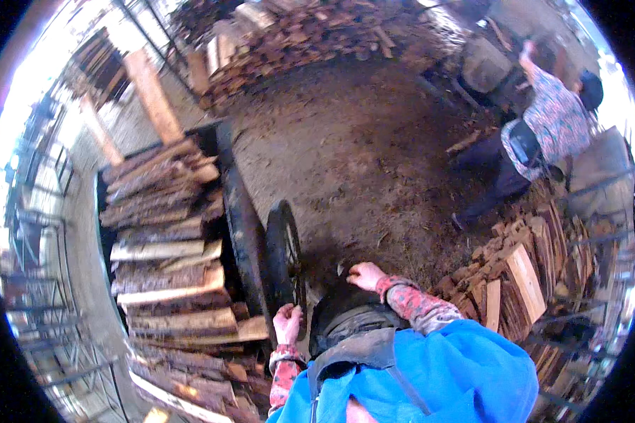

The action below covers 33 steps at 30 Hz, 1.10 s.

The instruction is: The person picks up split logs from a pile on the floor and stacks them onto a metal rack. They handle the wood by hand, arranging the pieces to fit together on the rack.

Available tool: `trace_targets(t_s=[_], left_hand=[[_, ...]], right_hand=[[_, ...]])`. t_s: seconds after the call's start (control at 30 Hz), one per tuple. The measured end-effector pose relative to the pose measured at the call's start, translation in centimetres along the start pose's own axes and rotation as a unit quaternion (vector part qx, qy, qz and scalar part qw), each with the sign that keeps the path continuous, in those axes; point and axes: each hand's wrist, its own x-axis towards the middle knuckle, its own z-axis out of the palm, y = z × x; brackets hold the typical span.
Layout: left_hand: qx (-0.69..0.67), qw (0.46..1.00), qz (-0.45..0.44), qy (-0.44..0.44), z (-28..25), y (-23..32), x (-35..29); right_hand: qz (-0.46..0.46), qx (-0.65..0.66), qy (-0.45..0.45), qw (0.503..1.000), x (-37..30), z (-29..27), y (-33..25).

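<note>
My left hand (287, 324) is low beside the cart's black-tyred wheel (283, 247), fingers curled in; whether it holds anything is hidden. In front of my body, my right hand (365, 276) has its fingers bent together, and their inner side does not show. A small pale spot lies just left of its fingertips, too small to name. Left of the wheel, a dark metal cart (243, 218) carries a long row of stacked split wood slabs (169, 289), many with bark on. Both forearms wear red patterned sleeves.
Another person (543, 127) in a patterned shirt leans forward at the right, one arm stretched out. A stack of wood slabs (518, 275) stands at the near right. Along the far side runs a large woodpile (303, 46). Brown dirt floor (346, 148) lies between them.
</note>
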Motion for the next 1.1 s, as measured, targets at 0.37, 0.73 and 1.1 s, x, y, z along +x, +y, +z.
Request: trace_targets(t_s=[0.37,0.73,1.1], left_hand=[[0.204,0.971,0.069,-0.108,12.4,10.2,8.7],[0.176,0.981,0.043,-0.071,24.6,16.8,19.1],[0.269,0.960,-0.030,-0.075,28.2,17.5,33.4]], right_hand=[[0.094,0.041,0.060,0.993,3.1,-6.7,8.9],[0.140,0.098,0.114,0.979,9.0,-28.0,21.0],[0.186,0.158,0.197,0.950,19.0,-41.9,27.8]])
